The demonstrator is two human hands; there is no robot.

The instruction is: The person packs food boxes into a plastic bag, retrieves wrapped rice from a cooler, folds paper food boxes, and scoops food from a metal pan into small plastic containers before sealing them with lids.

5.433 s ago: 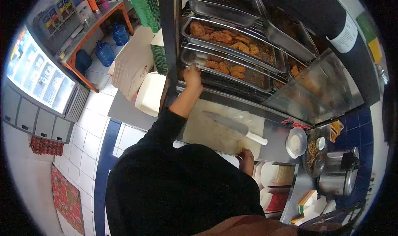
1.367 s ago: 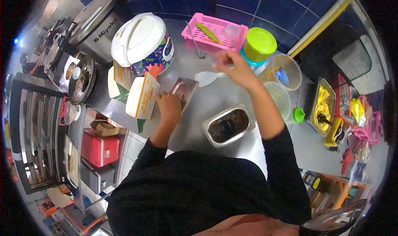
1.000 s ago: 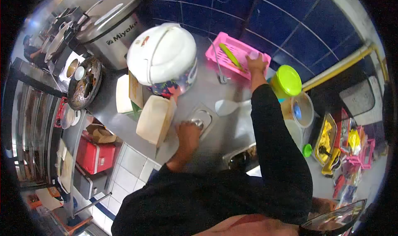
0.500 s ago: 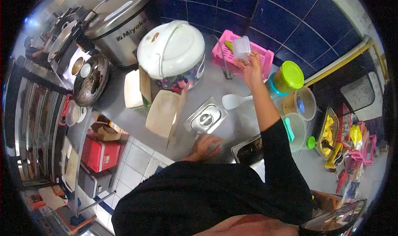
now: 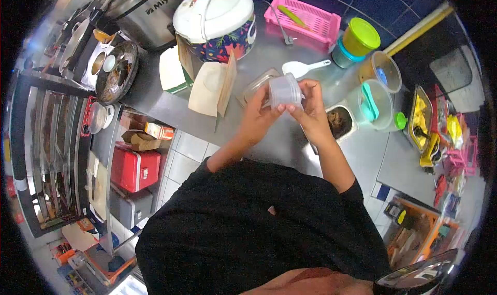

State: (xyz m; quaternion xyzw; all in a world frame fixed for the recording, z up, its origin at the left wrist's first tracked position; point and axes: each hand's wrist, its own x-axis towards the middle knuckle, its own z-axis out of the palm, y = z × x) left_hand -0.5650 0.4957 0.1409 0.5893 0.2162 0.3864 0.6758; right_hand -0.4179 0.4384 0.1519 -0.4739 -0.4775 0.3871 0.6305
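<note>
Between my left hand (image 5: pixel 257 116) and my right hand (image 5: pixel 312 113) I hold a small, clear, cloudy plastic tub (image 5: pixel 283 91), tipped on its side above the steel counter (image 5: pixel 274 155), its ribbed rim towards my right fingers; I can't tell whether it is lidded. Just behind my left hand a metal lid (image 5: pixel 254 85) lies flat, partly hidden, and beside my right wrist sits a metal pan (image 5: pixel 354 125) with dark brown food (image 5: pixel 337 121) in it.

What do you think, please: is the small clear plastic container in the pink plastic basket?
No, the left hand and right hand hold the container above the steel counter.
</note>
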